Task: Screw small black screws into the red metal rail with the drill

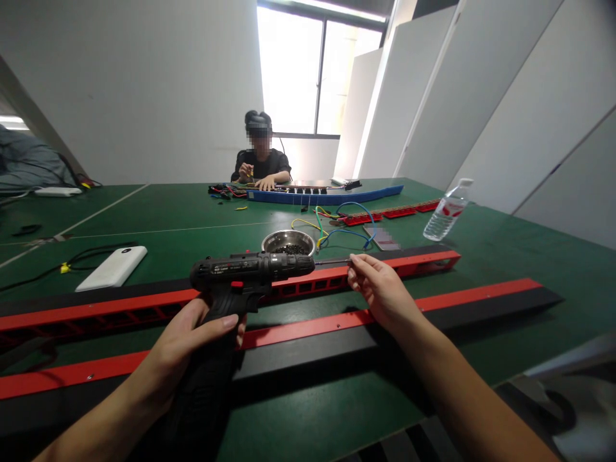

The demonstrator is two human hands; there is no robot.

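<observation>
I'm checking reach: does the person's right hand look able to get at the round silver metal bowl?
Probably yes: the black power drill hides only part of the bowl, leaving its top open, but the right hand must likely release the thin metal bit first.

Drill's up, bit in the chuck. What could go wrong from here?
1. The right hand pinches the bit near its free end while the left hand grips the drill; an accidental start might spin the bit against the skin.
2. The metal bowl sits close beyond the drill; a swing could knock it and scatter the small dark parts.
3. The blue wire loops loosely nearby and might snag.
</observation>
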